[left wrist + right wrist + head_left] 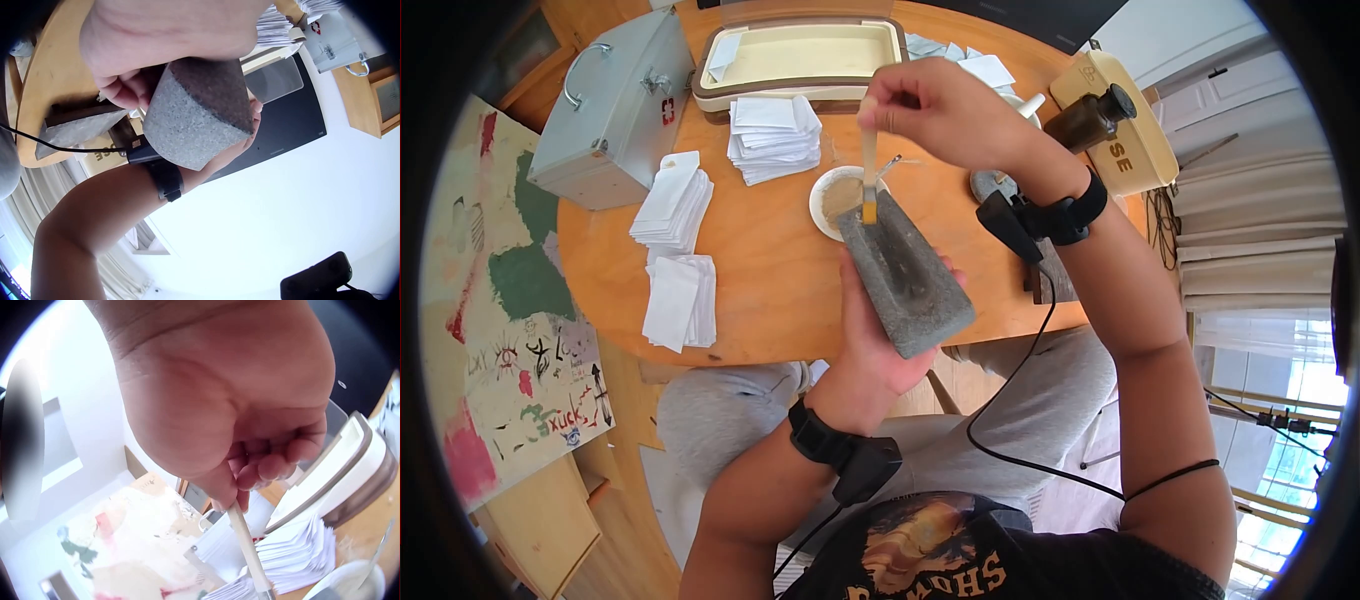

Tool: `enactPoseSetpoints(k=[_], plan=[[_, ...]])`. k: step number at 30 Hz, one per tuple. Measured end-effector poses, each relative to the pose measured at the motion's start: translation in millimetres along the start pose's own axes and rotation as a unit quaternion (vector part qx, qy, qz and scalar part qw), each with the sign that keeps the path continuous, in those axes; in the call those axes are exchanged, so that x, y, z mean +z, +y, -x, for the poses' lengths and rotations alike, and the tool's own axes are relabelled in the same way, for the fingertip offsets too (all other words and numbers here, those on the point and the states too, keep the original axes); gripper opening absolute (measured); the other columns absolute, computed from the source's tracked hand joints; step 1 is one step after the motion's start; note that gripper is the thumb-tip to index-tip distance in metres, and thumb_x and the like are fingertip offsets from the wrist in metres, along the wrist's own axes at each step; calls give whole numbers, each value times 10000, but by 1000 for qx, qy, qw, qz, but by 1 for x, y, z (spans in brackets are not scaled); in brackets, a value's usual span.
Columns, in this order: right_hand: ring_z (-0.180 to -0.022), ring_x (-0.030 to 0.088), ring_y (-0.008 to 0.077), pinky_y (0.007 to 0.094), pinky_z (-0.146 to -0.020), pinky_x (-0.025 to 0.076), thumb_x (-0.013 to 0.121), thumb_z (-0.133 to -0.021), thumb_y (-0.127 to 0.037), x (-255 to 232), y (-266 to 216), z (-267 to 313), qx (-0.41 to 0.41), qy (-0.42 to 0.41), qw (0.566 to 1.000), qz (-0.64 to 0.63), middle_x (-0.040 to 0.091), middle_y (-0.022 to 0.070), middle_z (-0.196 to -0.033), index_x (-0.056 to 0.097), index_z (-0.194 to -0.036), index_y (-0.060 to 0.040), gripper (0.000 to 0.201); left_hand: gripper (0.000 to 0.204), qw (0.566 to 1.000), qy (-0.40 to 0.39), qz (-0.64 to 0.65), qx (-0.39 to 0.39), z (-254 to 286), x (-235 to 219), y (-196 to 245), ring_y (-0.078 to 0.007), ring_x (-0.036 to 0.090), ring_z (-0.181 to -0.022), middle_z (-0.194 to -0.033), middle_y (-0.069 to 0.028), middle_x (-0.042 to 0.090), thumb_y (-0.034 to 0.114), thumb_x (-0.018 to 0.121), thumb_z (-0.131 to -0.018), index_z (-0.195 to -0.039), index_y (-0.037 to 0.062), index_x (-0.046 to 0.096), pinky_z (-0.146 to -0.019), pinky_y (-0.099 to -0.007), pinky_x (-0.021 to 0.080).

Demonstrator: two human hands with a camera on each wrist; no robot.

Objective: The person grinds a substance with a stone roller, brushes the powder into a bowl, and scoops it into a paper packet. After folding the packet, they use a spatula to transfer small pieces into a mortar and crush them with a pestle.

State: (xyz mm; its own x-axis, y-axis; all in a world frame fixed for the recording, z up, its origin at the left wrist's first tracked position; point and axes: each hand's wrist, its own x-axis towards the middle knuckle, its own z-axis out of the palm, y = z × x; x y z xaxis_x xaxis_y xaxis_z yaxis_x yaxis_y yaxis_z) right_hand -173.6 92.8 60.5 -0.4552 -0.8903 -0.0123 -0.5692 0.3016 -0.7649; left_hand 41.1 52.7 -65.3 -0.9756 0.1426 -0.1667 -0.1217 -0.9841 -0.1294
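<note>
A grey stone block with a hollowed trough [905, 270] lies tilted in the left hand [880, 345], whose fingers wrap its underside and sides. In the left wrist view the stone's rough end [187, 125] shows below the left palm [175, 31]. Between thumb and fingertips the right hand [945, 110] pinches a flat pale brush handle [247, 547]; the brush's yellowish tip [869, 213] touches the stone's narrow upper end. Just behind that end stands a white bowl [818, 205] holding a beige substance, with a thin metal utensil [889, 166] leaning in it.
Stacks of white paper packets [775, 140] lie left and behind the bowl. A cream tray [800, 60] is at the back, a silver case [605, 110] at the back left. A dark bottle [1090, 118] and cream tin [1115, 140] stand right. A black cable [1010, 450] hangs from the right wrist.
</note>
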Motion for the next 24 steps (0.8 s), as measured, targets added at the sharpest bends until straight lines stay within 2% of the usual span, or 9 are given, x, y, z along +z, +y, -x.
enactPoseSetpoints(k=[2, 6, 9, 12, 14, 17, 20, 22, 24], plan=[[-657, 477, 78, 312, -599, 430, 760, -1038, -253, -4, 2, -1, -7, 74, 996, 58, 581, -37, -703, 745, -942, -7, 265, 724, 1000, -2, 12, -8, 0, 0, 2, -279, 670, -1137, -1207, -85, 700, 760, 457, -1050, -1294, 114, 676, -1038, -456, 542], [-650, 483, 89, 321, -592, 432, 768, -1029, -251, -1, 3, 4, -22, 35, 998, -52, 584, -8, -697, 743, -944, 1, 267, 727, 1000, 14, 3, -2, 1, 2, 1, -283, 668, -1144, -1182, -97, 711, 785, 428, -1048, -1297, 144, 665, -1075, -471, 534], [-651, 481, 84, 314, -585, 425, 770, -1028, -263, 0, -1, 6, -11, 74, 994, 83, 591, -13, -706, 743, -945, -1, 277, 722, 1000, 8, 19, -19, 2, 4, 2, -285, 670, -1138, -1181, -99, 712, 778, 426, -1053, -1301, 142, 662, -1075, -474, 535], [-674, 478, 59, 287, -600, 406, 765, -1036, -279, -11, -10, 9, -25, 83, 996, 23, 604, -51, -730, 751, -927, -14, 287, 713, 1000, 16, -3, 1, 0, 1, 0, -278, 662, -1119, -1217, -72, 685, 718, 474, -1061, -1297, 77, 681, -988, -446, 555], [-749, 461, 12, 238, -664, 388, 722, -1080, -211, -17, -27, 25, 19, 21, 994, -102, 541, -115, -808, 719, -950, -42, 212, 721, 1000, 16, -1, -1, 0, 0, 0, -280, 664, -1117, -1212, -75, 685, 723, 463, -1062, -1296, 76, 680, -981, -446, 557], [-766, 460, 1, 229, -681, 393, 738, -1064, -187, -23, -54, 47, 99, 0, 984, -146, 563, -120, -826, 726, -951, -53, 175, 741, 1000, 17, -7, 0, -1, 1, 1, -284, 665, -1110, -1200, -81, 688, 735, 440, -1063, -1288, 71, 680, -969, -446, 560], [-764, 463, 0, 223, -681, 391, 751, -1053, -180, -16, -55, 55, 118, -7, 981, -151, 589, -115, -831, 728, -955, -55, 161, 762, 1000, 15, -20, 11, 1, 6, 2, -286, 666, -1100, -1186, -84, 694, 748, 417, -1065, -1276, 65, 682, -958, -447, 562], [-695, 469, 35, 268, -621, 376, 806, -999, -278, -10, -45, 55, 111, 10, 983, -144, 577, -84, -730, 740, -859, -42, 282, 770, 999, 11, -25, 16, 1, 6, 1, -287, 666, -1094, -1178, -85, 697, 754, 408, -1067, -1270, 63, 682, -951, -446, 563], [-727, 468, -5, 227, -627, 378, 758, -1051, -183, -16, -41, 53, 127, -2, 992, 26, 598, -112, -807, 732, -954, -49, 167, 780, 998, 44, -36, 16, -1, 4, 2, -289, 670, -1083, -1167, -83, 702, 763, 395, -1066, -1266, 66, 683, -942, -441, 562]])
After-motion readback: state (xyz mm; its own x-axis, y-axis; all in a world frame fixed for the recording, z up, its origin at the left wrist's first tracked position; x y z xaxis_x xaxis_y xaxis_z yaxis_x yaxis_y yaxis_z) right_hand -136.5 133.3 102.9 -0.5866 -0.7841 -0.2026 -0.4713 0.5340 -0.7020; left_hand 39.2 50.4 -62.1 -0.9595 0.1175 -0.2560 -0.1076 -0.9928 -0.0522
